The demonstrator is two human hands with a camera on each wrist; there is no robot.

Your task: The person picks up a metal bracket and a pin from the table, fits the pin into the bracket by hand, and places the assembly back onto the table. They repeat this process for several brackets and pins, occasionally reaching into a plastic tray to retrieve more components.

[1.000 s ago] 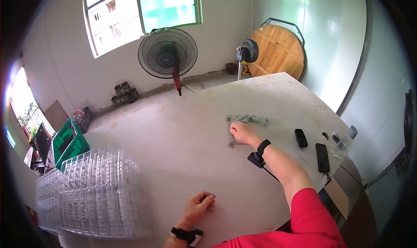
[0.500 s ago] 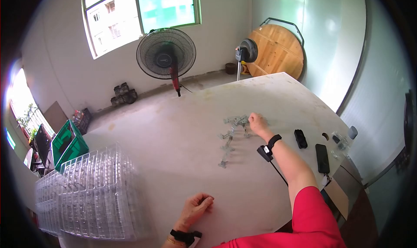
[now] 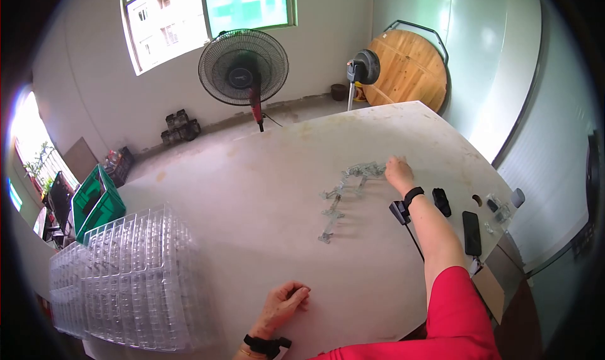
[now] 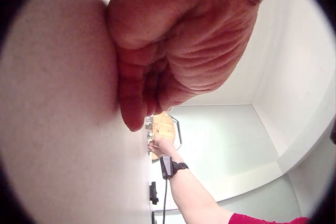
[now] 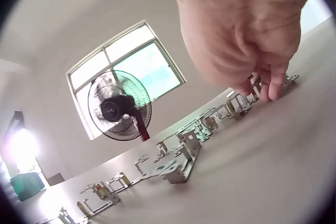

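Note:
Small silvery metal brackets [image 3: 364,170] lie in a cluster on the pale tabletop [image 3: 265,171], with a line of several more metal brackets [image 3: 331,215] trailing toward me. My right hand [image 3: 399,173] is at the cluster's right end. In the right wrist view its fingers [image 5: 274,85] curl down to the table around a bracket, with metal [image 5: 292,78] showing beyond the fingertips; the palm hides most of that piece. My left hand [image 3: 283,306] rests on the table near me, fingers loosely curled and holding nothing.
Stacked clear plastic trays [image 3: 135,278] stand at the left, with a green crate [image 3: 97,202] behind. On the right lie a black case [image 3: 442,202], a phone [image 3: 471,233] and small clear items [image 3: 498,212]. A standing fan [image 3: 244,70] is beyond the table's far edge.
My right hand has moved right, from the cluster's left part to its right end. A line of brackets now stretches toward me. The left hand has stayed in place.

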